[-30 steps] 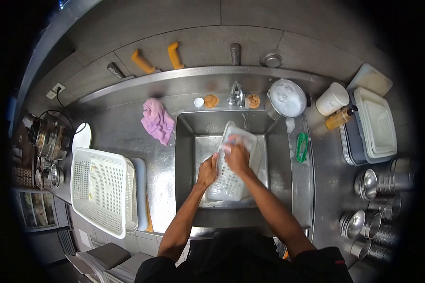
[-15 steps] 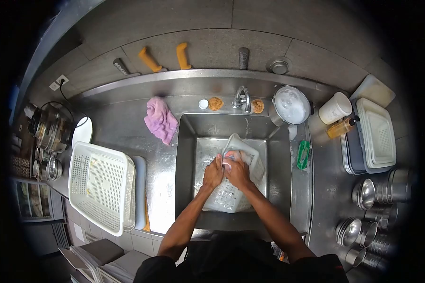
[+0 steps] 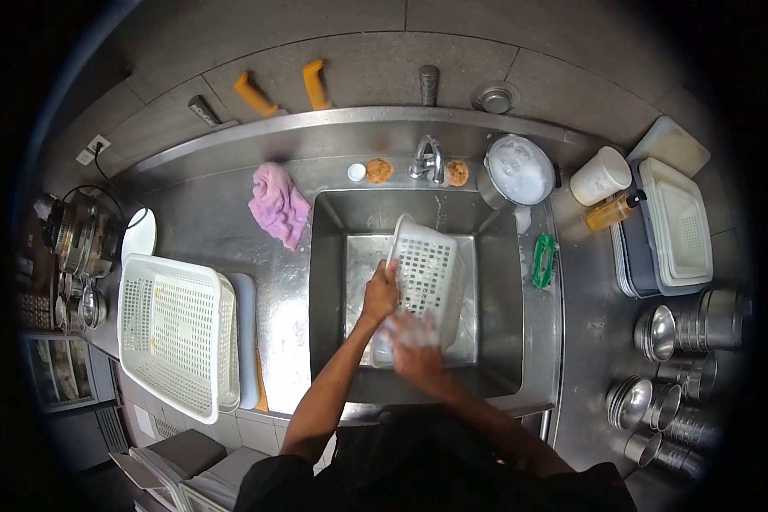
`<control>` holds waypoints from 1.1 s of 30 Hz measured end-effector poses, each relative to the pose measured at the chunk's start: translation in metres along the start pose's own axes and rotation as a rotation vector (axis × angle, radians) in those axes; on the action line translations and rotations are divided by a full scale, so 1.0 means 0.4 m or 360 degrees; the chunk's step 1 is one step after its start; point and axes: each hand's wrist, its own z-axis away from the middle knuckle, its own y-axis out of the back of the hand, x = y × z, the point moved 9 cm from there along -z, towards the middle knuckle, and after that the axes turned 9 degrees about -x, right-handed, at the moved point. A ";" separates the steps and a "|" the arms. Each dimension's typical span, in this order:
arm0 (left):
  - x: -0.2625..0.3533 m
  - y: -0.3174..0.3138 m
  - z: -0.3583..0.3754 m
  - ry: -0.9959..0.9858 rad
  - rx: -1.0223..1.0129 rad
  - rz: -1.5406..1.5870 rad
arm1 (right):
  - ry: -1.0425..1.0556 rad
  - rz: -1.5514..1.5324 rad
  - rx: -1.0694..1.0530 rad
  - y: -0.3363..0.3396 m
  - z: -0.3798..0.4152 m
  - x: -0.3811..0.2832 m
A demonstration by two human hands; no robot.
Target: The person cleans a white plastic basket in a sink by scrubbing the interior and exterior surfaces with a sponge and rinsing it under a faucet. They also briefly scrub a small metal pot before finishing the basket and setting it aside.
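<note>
A white perforated plastic basket point(image 3: 427, 264) is tilted inside the steel sink point(image 3: 333, 358), its holed face turned up. My left hand point(image 3: 382, 293) grips the basket's left rim, fingers closed around it. Over the basket's lower end, my right hand point(image 3: 416, 346) is smeared by motion, with whitish foam or a pale item about its fingers. Whether those fingers hold anything cannot be made out. Another pale container lies partly hidden beneath the basket.
Behind the sink stand a faucet point(image 3: 427, 162), copper-coloured scrubbers point(image 3: 379, 171) and a pot of suds point(image 3: 520, 171). A green scrubber point(image 3: 544, 261) lies right. Left are a pink cloth point(image 3: 278, 205) and a large white basket point(image 3: 175, 333). Metal bowls point(image 3: 630, 411) line the right side.
The hands have separated: my left has moved to the basket's left rim, my right down to its lower end. The basket has been tipped up from lying flatter in the sink.
</note>
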 end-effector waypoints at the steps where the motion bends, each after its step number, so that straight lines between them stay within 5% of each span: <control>1: 0.002 -0.004 0.002 -0.0224 0.0138 -0.0043 | -0.0018 0.0101 -0.0028 0.009 -0.016 0.038; 2: 0.021 -0.002 0.013 -0.0454 0.0281 -0.0088 | -0.0158 0.0074 0.0054 0.064 -0.074 0.108; 7: 0.063 -0.023 0.038 -0.0353 0.0224 0.0007 | -0.0616 -0.0327 0.0527 0.127 -0.224 0.310; 11: 0.098 0.021 -0.007 -0.0416 0.0202 -0.0052 | -0.0192 -0.0227 0.0379 0.066 -0.003 0.052; 14: 0.127 0.016 0.024 -0.0514 0.0271 -0.0108 | -0.0327 -0.0126 0.0133 0.048 -0.012 0.105; 17: 0.137 -0.003 0.029 -0.0349 0.0184 -0.0119 | -0.0750 -0.0465 0.0603 0.093 -0.171 0.350; 19: 0.143 -0.012 0.062 -0.0018 -0.0003 0.0062 | -0.1044 -0.0636 0.0454 0.101 -0.270 0.458; 23: 0.076 0.064 -0.027 -0.0303 0.0338 0.0054 | -0.0850 -0.0641 0.0634 0.054 -0.139 0.301; 27: 0.011 0.100 -0.055 -0.0170 0.0141 -0.0065 | -0.0871 -0.0387 0.0526 0.035 -0.033 0.151; 33: -0.132 0.072 -0.098 -0.0197 0.0372 0.0086 | -0.1024 -0.0569 0.0315 0.029 -0.341 0.376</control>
